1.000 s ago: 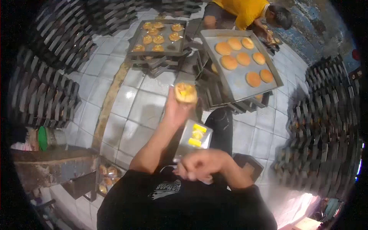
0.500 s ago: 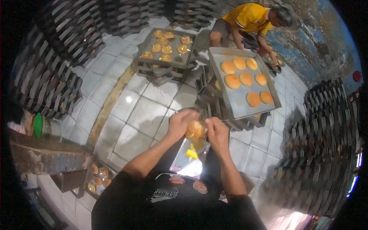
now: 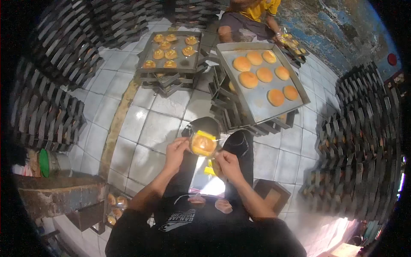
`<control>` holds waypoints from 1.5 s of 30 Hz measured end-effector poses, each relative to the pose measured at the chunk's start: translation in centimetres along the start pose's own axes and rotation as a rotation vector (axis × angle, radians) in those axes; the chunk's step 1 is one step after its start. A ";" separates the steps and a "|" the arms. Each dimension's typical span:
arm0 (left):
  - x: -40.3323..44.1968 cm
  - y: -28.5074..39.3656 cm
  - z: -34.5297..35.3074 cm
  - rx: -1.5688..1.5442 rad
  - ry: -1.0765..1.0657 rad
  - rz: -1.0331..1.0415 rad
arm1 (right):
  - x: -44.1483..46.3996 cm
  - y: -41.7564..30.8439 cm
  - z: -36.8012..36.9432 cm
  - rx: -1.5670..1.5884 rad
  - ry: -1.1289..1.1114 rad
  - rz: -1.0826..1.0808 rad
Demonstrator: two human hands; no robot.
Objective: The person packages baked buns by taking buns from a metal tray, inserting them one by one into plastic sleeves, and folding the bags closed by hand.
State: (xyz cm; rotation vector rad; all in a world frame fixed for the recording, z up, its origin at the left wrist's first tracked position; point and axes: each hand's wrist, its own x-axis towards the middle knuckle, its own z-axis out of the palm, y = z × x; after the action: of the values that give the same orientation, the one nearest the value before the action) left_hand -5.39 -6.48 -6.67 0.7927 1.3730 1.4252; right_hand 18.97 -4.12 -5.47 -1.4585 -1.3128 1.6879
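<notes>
A round golden bun [image 3: 203, 144] sits inside a clear plastic bag with yellow print, held up in front of my lap. My left hand [image 3: 176, 152] pinches the bag's left edge. At the lower right corner, my right hand [image 3: 228, 165] has its fingers closed on the same bag. Below, on my lap, lies a stack of flat clear bags [image 3: 207, 182] with a yellow print, glaring with light. To the front right, a metal tray [image 3: 257, 111] of plain golden buns [image 3: 264, 74] rests on a pile of other trays.
Another tray [image 3: 175, 70] with topped buns [image 3: 170, 54] stands on stacked trays ahead left. A person in yellow [image 3: 257, 25] sits behind the bun tray, a hand near bagged buns [image 3: 293, 44]. Tall tray stacks [image 3: 355, 141] line both sides. A cardboard box [image 3: 272, 196] is right of me.
The bagged bun has come down slightly and left, turning its printed face up. My hands have moved lower and farther apart. The whole view has also shifted.
</notes>
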 end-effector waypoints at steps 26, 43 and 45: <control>-5.8 5.8 3.9 0.587 -0.587 0.421 | -9.4 -9.8 -4.8 -0.874 0.006 -0.723; -0.2 3.5 5.1 -0.156 -0.339 -0.223 | 28.1 -19.0 -17.3 -0.782 0.231 -0.434; 0.1 4.3 5.1 -0.151 -0.300 -0.225 | 31.3 -18.1 -16.3 -0.799 0.266 -0.439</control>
State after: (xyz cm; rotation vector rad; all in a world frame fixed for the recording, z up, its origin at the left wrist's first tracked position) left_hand -1.56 -4.21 -1.75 0.6978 1.0745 1.1662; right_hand 22.82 35.14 -0.91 -1.5529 -2.0778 0.6686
